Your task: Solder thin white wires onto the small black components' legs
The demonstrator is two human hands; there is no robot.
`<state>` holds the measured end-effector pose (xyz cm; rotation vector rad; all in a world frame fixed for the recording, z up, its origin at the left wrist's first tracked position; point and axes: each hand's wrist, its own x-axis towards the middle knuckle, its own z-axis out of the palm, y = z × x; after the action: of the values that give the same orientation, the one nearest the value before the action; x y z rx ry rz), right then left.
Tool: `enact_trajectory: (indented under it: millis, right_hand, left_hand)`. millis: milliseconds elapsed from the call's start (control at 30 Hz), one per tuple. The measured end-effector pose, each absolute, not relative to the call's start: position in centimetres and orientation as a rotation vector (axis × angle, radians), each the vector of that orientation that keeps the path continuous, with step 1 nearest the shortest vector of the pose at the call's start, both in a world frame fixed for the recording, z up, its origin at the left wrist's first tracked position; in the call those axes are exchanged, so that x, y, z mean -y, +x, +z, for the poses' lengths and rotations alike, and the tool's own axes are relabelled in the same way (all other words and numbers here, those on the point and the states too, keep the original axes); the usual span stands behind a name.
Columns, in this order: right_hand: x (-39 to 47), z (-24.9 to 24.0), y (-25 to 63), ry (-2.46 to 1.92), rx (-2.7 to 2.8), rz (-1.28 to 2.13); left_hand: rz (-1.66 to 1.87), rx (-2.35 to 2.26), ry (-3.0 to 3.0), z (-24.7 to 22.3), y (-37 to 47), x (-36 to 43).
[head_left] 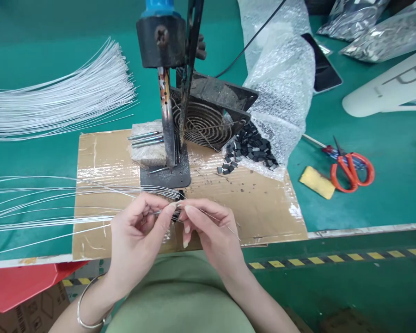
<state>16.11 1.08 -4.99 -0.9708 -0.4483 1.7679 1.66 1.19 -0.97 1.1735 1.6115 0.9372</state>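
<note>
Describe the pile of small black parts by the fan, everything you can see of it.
The pile of small black parts is a heap of tiny dark, blocky pieces, material unclear. It spills from the open mouth of a bubble-wrap bag onto the taped cardboard sheet, just right of the metal fan grille. A few pieces lie loose at the left edge. Neither hand touches it.

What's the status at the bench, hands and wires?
Left hand and right hand both pinching thin wires together over the cardboard. Soldering iron stand just behind the fingertips. Scissors off to the right.
</note>
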Motion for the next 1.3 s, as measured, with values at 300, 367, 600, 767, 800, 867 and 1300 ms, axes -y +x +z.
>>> enact_trajectory:
  millis: [300, 367, 600, 767, 800, 867, 1300]
  right_hand:
    - [-0.89, -5.08, 15.75, -0.964, 0.471, 1.707]
    - [-0.79, -5.06, 15.78, -0.952, 0.465, 1.713]
    - [-0.7, -5.03, 15.88, -0.969, 0.476, 1.718]
    - [-0.8, -4.91, 15.86, -0.95, 0.466, 1.699]
    - [-0.8, -4.87, 15.87, -0.945, 0.468, 1.695]
    - [-0.8, -4.8, 15.9, -0.936, 0.471, 1.685]
    - [-0.74, -4.88, 15.9, -0.951, 0.497, 1.661]
  left_hand:
    - [1.026, -1.526, 1.276, -1.39, 1.54, -1.04]
    - [1.034, -1.518, 1.295, -1.38, 1.48, -1.08]
    - [1.069, -1.527, 1.307, -1.46, 1.58, -1.18]
    - [1.049, -1.543, 1.31, -1.63, 1.6, -1.1]
    - [1.047, -1.541, 1.306, -1.64, 1.59, -1.07]
    - [1.046, -1.534, 1.289, -1.61, 1.56, -1.02]
    - [1.046, -1.528, 1.307, -1.55, 1.76, -0.95]
